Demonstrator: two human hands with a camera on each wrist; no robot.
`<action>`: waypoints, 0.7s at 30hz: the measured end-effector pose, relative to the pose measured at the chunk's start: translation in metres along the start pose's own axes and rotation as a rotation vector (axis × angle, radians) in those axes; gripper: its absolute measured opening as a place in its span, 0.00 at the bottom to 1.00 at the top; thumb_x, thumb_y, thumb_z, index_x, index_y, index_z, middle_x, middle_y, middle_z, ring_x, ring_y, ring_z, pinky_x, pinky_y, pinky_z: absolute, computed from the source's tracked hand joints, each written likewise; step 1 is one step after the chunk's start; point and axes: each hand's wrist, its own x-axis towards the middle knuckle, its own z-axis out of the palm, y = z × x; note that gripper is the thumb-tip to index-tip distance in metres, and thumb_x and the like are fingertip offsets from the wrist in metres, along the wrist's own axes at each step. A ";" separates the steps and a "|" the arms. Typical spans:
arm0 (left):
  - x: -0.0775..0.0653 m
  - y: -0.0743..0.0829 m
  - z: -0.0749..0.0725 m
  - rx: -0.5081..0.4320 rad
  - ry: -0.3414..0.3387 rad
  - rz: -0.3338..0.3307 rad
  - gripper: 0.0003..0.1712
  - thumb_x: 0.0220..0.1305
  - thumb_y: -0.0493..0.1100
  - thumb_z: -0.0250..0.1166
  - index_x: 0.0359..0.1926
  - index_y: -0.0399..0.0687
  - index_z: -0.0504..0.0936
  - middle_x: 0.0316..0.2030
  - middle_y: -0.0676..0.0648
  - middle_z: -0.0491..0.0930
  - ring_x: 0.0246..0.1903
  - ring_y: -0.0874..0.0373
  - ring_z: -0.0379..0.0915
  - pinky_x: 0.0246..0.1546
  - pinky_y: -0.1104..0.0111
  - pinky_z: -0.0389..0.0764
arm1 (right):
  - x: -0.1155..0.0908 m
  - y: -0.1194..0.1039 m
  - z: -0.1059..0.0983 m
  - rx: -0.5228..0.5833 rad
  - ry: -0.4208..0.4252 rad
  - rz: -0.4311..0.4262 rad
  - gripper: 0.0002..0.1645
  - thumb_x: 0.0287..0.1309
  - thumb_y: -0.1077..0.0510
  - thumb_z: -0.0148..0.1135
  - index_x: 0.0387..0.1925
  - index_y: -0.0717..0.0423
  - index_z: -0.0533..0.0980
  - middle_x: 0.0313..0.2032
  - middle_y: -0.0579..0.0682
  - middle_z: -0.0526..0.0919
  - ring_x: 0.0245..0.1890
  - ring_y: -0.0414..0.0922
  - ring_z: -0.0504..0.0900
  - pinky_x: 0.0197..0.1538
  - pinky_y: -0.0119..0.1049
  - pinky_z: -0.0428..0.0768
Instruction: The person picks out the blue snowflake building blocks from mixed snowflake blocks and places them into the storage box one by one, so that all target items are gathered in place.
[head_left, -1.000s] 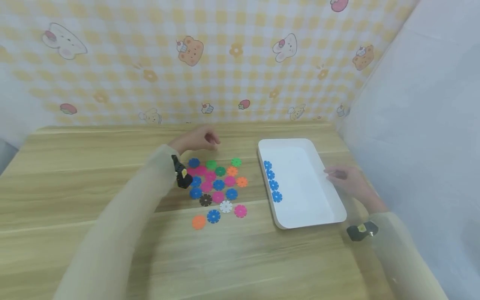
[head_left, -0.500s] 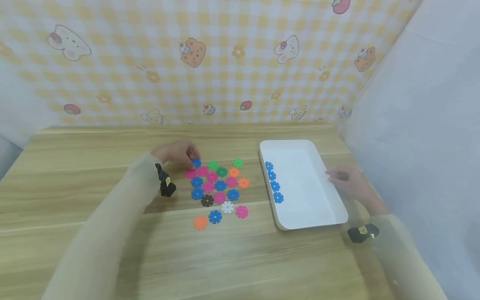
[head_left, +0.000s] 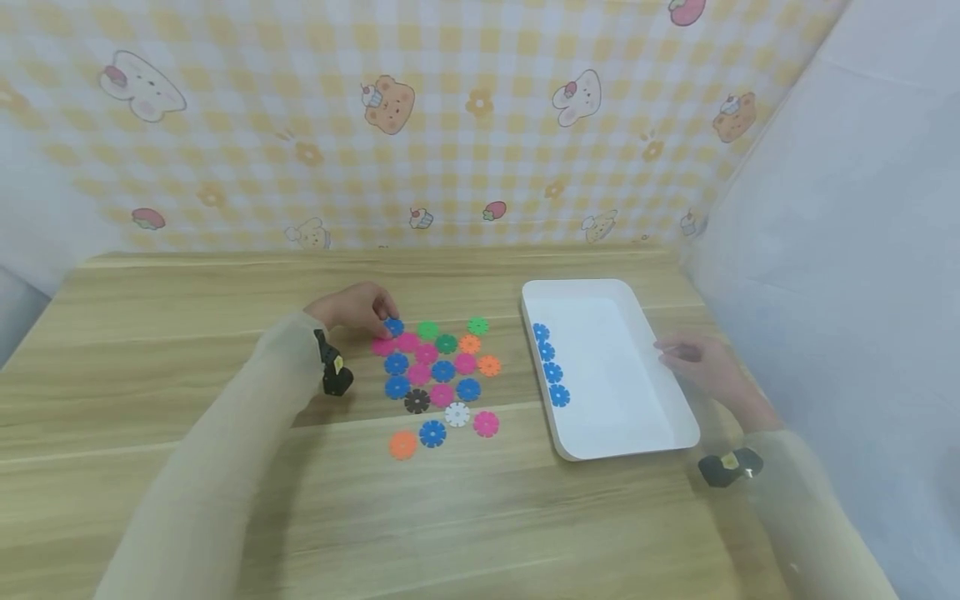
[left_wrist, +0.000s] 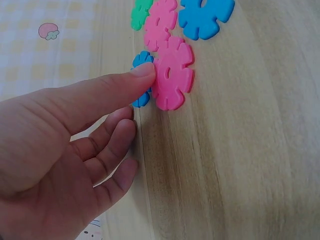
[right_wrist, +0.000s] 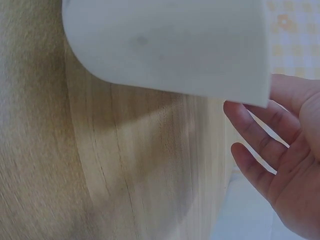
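Note:
My left hand [head_left: 352, 307] is at the back left edge of a group of flat, notched plastic discs on the table. Its thumb lies over a blue snowflake disc [left_wrist: 142, 58], pinching it with the index finger, which is mostly hidden. Against that disc, in the left wrist view, lies a pink disc [left_wrist: 175, 75]. My right hand [head_left: 705, 367] grips the right wall of a white tray [right_wrist: 175, 50], fingers outside and thumb toward the rim. Inside the tray, several blue discs [head_left: 552, 372] line its left wall.
Around the group are a black disc [head_left: 417, 401], a white disc [head_left: 457, 414], an orange disc [head_left: 402, 444] and a green disc [head_left: 477, 326]. A checked cloth [head_left: 480, 150] rises behind the wooden table [head_left: 450, 517]. White sheeting [head_left: 840, 250] hangs at the right.
My left hand has come left and down from behind the discs to the blue disc at the group's back left, and now pinches it. My right hand stays at the tray.

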 end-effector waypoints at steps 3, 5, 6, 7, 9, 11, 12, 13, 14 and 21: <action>0.000 0.000 0.000 0.006 0.005 -0.008 0.18 0.49 0.31 0.67 0.42 0.29 0.75 0.37 0.40 0.72 0.39 0.50 0.66 0.45 0.60 0.70 | 0.000 0.000 0.000 -0.001 0.001 0.003 0.20 0.61 0.57 0.56 0.51 0.67 0.72 0.44 0.66 0.78 0.46 0.63 0.76 0.48 0.55 0.73; -0.001 0.000 0.001 0.008 0.010 -0.014 0.18 0.49 0.32 0.67 0.42 0.30 0.74 0.37 0.40 0.72 0.40 0.49 0.66 0.47 0.59 0.69 | -0.001 0.000 0.000 -0.002 0.005 0.003 0.19 0.61 0.58 0.56 0.50 0.67 0.73 0.43 0.66 0.79 0.46 0.63 0.76 0.48 0.55 0.73; -0.001 0.000 0.001 0.008 0.012 -0.016 0.18 0.49 0.32 0.67 0.42 0.30 0.74 0.38 0.39 0.72 0.41 0.48 0.67 0.48 0.58 0.69 | -0.001 0.000 0.001 0.000 0.009 0.000 0.19 0.60 0.58 0.56 0.50 0.66 0.73 0.43 0.66 0.79 0.45 0.63 0.76 0.48 0.55 0.73; -0.001 0.000 0.001 0.007 0.014 -0.018 0.18 0.49 0.32 0.67 0.42 0.31 0.73 0.38 0.39 0.72 0.41 0.48 0.67 0.48 0.57 0.69 | -0.001 0.000 0.001 -0.003 0.018 0.001 0.19 0.60 0.58 0.57 0.49 0.67 0.73 0.42 0.65 0.79 0.45 0.62 0.76 0.47 0.53 0.74; -0.002 0.000 0.001 0.006 0.018 -0.014 0.18 0.49 0.32 0.67 0.41 0.32 0.73 0.39 0.39 0.73 0.42 0.47 0.68 0.49 0.56 0.69 | -0.002 0.000 0.001 -0.003 0.023 -0.009 0.18 0.59 0.59 0.57 0.49 0.66 0.74 0.41 0.64 0.80 0.44 0.61 0.77 0.46 0.53 0.75; -0.002 0.000 0.001 0.001 0.027 -0.003 0.17 0.49 0.31 0.66 0.41 0.32 0.73 0.38 0.38 0.73 0.41 0.47 0.68 0.48 0.56 0.70 | -0.001 0.000 0.001 -0.003 0.024 -0.020 0.18 0.59 0.59 0.57 0.49 0.66 0.74 0.41 0.64 0.80 0.44 0.61 0.77 0.45 0.50 0.76; -0.002 0.000 0.000 0.003 0.034 0.008 0.15 0.50 0.31 0.66 0.40 0.32 0.73 0.38 0.38 0.73 0.41 0.47 0.69 0.47 0.57 0.70 | -0.001 0.000 0.001 -0.004 0.023 -0.025 0.18 0.60 0.59 0.57 0.49 0.66 0.74 0.41 0.64 0.80 0.44 0.61 0.77 0.45 0.49 0.76; -0.003 0.000 -0.001 0.007 0.041 0.021 0.14 0.51 0.30 0.65 0.40 0.32 0.74 0.37 0.39 0.74 0.39 0.48 0.69 0.45 0.57 0.71 | -0.001 0.000 0.000 -0.005 0.020 -0.026 0.18 0.60 0.59 0.57 0.49 0.66 0.73 0.41 0.64 0.80 0.44 0.61 0.77 0.45 0.49 0.76; -0.003 0.001 -0.001 0.010 0.047 0.033 0.12 0.52 0.30 0.64 0.39 0.32 0.74 0.36 0.39 0.74 0.38 0.48 0.69 0.44 0.58 0.71 | -0.001 0.000 0.000 0.002 0.013 -0.031 0.18 0.60 0.59 0.57 0.49 0.66 0.73 0.41 0.65 0.80 0.44 0.62 0.77 0.46 0.51 0.75; 0.002 0.007 -0.008 0.044 0.051 0.104 0.09 0.58 0.32 0.58 0.41 0.34 0.78 0.36 0.40 0.77 0.39 0.48 0.72 0.44 0.58 0.73 | 0.001 0.003 0.000 0.007 0.009 -0.025 0.19 0.61 0.59 0.56 0.50 0.67 0.73 0.42 0.65 0.79 0.45 0.62 0.77 0.47 0.52 0.75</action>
